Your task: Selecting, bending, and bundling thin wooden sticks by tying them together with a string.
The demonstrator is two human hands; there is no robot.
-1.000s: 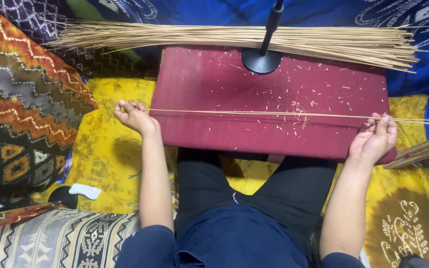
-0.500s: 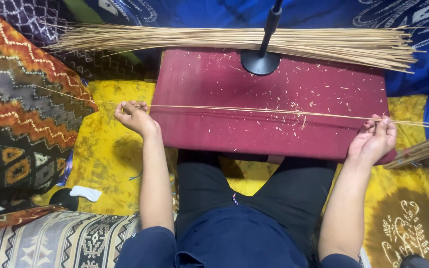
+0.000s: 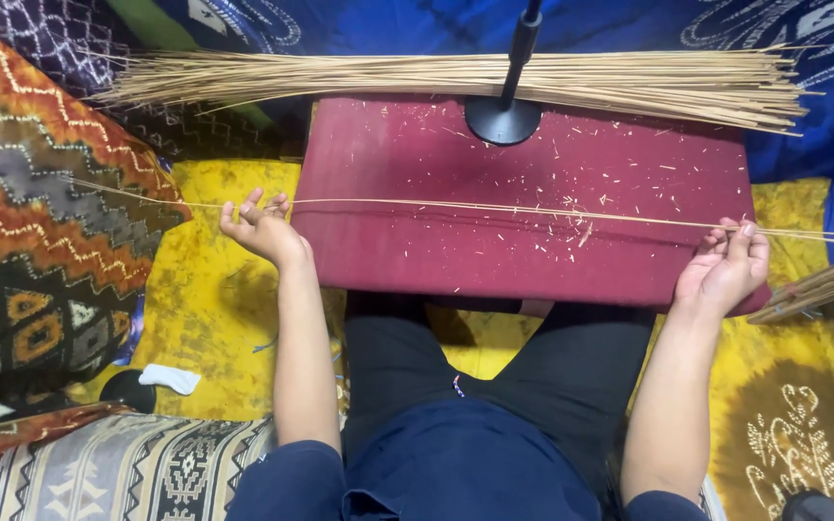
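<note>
A single thin reed (image 3: pixel 494 207) is held stretched across the middle of the frame, pinched at centre left by the left hand (image 3: pixel 261 230) and gripped at right by the right hand (image 3: pixel 726 270), apparently so it lies taut over the maroon cushion (image 3: pixel 533 174). Pale shavings are scattered on the cushion, with a reed bundle (image 3: pixel 456 77) and a black stand base (image 3: pixel 502 120) laid along its top edge. Patterned cloths, yellow (image 3: pixel 205 318) below and blue (image 3: pixel 417 24) above, are spread around the seated worker.

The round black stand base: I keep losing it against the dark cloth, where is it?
In the head view, the round black stand base sits on the maroon board's far edge, just in front of the bundle of thin sticks.
</note>
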